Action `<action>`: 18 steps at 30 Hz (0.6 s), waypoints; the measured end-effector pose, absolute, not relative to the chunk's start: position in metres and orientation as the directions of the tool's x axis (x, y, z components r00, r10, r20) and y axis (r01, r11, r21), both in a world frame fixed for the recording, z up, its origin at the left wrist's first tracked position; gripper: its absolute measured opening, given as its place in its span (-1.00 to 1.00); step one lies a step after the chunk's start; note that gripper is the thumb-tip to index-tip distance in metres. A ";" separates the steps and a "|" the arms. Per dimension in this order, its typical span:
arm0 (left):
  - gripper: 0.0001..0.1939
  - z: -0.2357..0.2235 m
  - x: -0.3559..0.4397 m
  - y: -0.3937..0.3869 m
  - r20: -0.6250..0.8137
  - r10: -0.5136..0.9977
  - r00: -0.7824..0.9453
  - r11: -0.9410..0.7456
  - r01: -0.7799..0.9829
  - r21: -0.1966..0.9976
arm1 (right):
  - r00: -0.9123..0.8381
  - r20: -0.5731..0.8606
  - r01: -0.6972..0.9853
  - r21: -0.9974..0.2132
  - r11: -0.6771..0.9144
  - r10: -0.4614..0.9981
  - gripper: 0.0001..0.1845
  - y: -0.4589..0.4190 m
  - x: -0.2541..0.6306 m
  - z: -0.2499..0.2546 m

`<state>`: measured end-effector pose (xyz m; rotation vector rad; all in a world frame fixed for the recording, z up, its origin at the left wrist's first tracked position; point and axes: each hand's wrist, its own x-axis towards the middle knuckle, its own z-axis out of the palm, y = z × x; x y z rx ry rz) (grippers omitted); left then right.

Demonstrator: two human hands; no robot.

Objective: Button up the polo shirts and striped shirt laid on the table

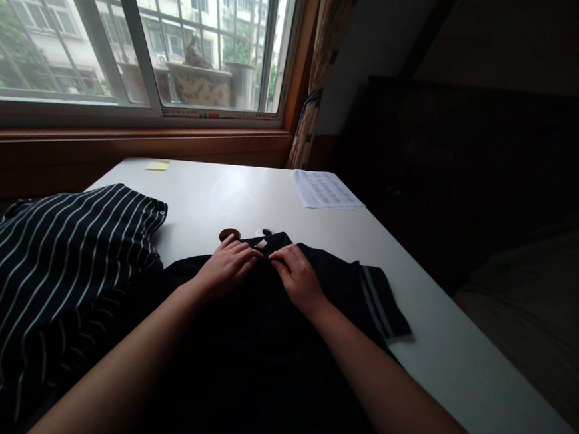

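Observation:
A black short-sleeved shirt (264, 349) lies spread on the table, its collar toward the window and a white label inside the neck. Two grey stripes run round its right-hand sleeve cuff. At the front of the collar, my left hand (228, 264) is closed, fingertips pinching the dark cloth. My right hand (299, 278) pinches the cloth just beside it, thumb and forefinger together. A small gap separates the two sets of fingertips. Any button between them is too dark to make out.
A white-striped dark garment (81, 247) is heaped at the left. Beyond the collar sit a brown round object (229, 234) and a white ring-shaped one (264, 232). Printed papers (326, 190) and a yellow sticky note (157, 165) lie on the white table (211, 194) near the window.

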<state>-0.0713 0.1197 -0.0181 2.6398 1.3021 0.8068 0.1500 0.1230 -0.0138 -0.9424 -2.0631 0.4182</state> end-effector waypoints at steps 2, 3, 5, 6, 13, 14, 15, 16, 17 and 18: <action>-0.74 -0.019 -0.071 0.120 0.434 0.742 0.511 -0.648 0.713 0.268 | -0.392 0.537 0.481 -0.573 0.663 0.747 -0.84 0.123 0.150 -0.014; -0.75 -0.019 -0.070 0.120 0.445 0.731 0.517 -0.656 0.712 0.250 | -0.393 0.535 0.484 -0.571 0.663 0.748 -0.83 0.123 0.150 -0.014; -0.76 -0.019 -0.070 0.119 0.473 0.710 0.522 -0.669 0.710 0.221 | -0.397 0.532 0.493 -0.565 0.662 0.748 -0.81 0.123 0.150 -0.015; -0.76 -0.019 -0.069 0.119 0.485 0.701 0.522 -0.673 0.709 0.209 | -0.397 0.530 0.501 -0.559 0.661 0.749 -0.81 0.123 0.150 -0.015; -0.75 -0.021 -0.069 0.120 0.504 0.688 0.522 -0.671 0.721 0.170 | -0.412 0.502 0.601 -0.477 0.641 0.761 -0.89 0.127 0.152 -0.017; -0.76 -0.021 -0.069 0.120 0.506 0.688 0.521 -0.671 0.722 0.168 | -0.412 0.496 0.611 -0.471 0.636 0.764 -0.90 0.128 0.152 -0.017; -0.77 -0.022 -0.069 0.120 0.508 0.687 0.520 -0.671 0.722 0.168 | -0.413 0.491 0.619 -0.466 0.632 0.767 -0.90 0.128 0.152 -0.017; -0.77 -0.022 -0.069 0.121 0.510 0.686 0.520 -0.672 0.721 0.168 | -0.413 0.488 0.625 -0.462 0.629 0.769 -0.91 0.129 0.153 -0.017; -0.77 -0.023 -0.069 0.121 0.509 0.685 0.521 -0.673 0.720 0.170 | -0.412 0.486 0.630 -0.459 0.626 0.771 -0.91 0.129 0.153 -0.017; -0.78 -0.023 -0.069 0.121 0.508 0.687 0.520 -0.673 0.719 0.174 | -0.409 0.486 0.634 -0.458 0.623 0.773 -0.92 0.130 0.153 -0.017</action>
